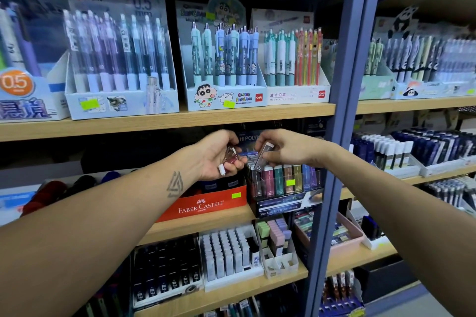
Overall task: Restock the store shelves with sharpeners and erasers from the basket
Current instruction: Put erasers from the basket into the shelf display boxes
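Far left, middle shelf (pixel 164 123): boxed 0.5 mm pens (pixel 118 51), upright in their display cartons.

Left of centre, one shelf down: red Faber-Castell box (pixel 206 204), yellow price tag on its top right corner.

My left hand (pixel 219 154): fingers curled, grip closed around a small bunch of slim erasers (pixel 229 159), a dark red one and white ends showing; held just above the red box.

My right hand (pixel 286 149): fingertips pinching one slim grey eraser (pixel 262 157), tilted, its lower end just over the left edge of the eraser display (pixel 283 183). I cannot tell whether it touches the row.

Eraser display: black tiered stand, slim erasers standing upright in pink, teal, brown, olive and blue-purple; yellow tag on the front.

Below it: white-capped refills tray (pixel 226 255) and a carton of pastel block erasers (pixel 277 237).

Right: blue upright post (pixel 342 136), then a further bay holding dark navy pens (pixel 422 147).
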Available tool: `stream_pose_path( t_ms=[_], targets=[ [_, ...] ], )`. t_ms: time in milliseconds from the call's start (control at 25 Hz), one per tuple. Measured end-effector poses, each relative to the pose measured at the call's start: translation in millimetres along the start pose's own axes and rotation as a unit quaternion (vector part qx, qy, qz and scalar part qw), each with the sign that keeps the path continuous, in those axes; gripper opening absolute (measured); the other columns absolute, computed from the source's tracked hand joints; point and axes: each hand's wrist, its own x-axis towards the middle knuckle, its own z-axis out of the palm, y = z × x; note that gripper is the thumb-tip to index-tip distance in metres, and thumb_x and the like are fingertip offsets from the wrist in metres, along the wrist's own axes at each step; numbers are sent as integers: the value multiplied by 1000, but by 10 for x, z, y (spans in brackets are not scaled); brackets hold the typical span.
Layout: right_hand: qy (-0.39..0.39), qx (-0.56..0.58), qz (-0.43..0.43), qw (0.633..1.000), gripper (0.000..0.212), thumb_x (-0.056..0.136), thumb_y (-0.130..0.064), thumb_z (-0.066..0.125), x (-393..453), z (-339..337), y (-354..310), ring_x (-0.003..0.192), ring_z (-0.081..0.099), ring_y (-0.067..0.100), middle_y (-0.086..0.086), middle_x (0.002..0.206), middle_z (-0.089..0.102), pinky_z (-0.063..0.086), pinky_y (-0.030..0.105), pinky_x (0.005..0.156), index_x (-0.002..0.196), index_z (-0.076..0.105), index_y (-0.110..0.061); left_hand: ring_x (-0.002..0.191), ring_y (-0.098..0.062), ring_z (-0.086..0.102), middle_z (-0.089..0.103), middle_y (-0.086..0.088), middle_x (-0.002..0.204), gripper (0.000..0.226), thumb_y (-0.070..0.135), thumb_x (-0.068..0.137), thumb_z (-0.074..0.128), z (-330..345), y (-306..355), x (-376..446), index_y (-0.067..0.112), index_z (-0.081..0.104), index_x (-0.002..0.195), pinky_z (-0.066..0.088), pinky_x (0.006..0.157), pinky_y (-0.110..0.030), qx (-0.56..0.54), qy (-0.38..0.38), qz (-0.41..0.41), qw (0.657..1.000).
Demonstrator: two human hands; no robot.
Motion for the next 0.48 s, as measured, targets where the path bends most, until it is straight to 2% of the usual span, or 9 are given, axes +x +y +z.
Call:
stream_pose_path(
  t_ms=[80, 160, 240, 320, 400, 480],
  targets=[
    [-7, -108, -37, 993, 14, 91, -8, 67, 31, 17, -69, 63, 55, 3, -2, 80, 64, 46, 22, 62, 103, 60, -14, 51, -15, 40, 50, -14, 72, 17, 14, 99, 33, -12, 1, -13, 5, 42, 89, 25, 31, -16, -2, -6, -2, 1000],
    [-2, -173, -54, 983, 17, 86, -13, 76, 61, 37, -111, 55, 48, -2, -9, 73, 59, 39, 16, 57, 101, 69, -15, 53, -15, 41, 51, -15, 74, 17, 11, 101, 33, -27, 0, -1, 4, 44, 90, 27, 32, -16, -7, -6, 0, 1000],
    [18, -209, -73, 975, 21, 82, -16, 80, 91, 60, -131, 62, 49, -1, -12, 81, 62, 37, 16, 60, 102, 76, -19, 53, -14, 42, 51, -14, 75, 15, 10, 101, 36, -35, -4, 7, 3, 48, 96, 29, 33, -15, -4, -12, 0, 1000],
    [29, -211, -77, 974, 23, 83, -15, 78, 119, 69, -143, 69, 51, 0, -9, 90, 64, 38, 19, 64, 105, 78, -21, 52, -13, 43, 50, -11, 74, 13, 9, 100, 40, -44, -8, -3, 3, 51, 102, 29, 34, -14, 12, -26, -1, 1000],
    [20, -178, -57, 982, 24, 87, -10, 71, 123, 54, -148, 68, 54, -1, -7, 87, 66, 40, 18, 65, 108, 77, -19, 51, -12, 42, 50, -10, 72, 13, 10, 99, 42, -59, -9, -19, 4, 53, 103, 27, 33, -13, 21, -39, -3, 999],
    [-2, -154, -40, 987, 26, 86, -7, 73, 109, 46, -150, 68, 58, 4, -5, 82, 66, 46, 20, 65, 109, 75, -18, 51, -12, 41, 50, -10, 72, 16, 14, 100, 39, -88, -8, -25, 4, 52, 101, 27, 32, -15, 15, -53, -4, 998]
  ],
)
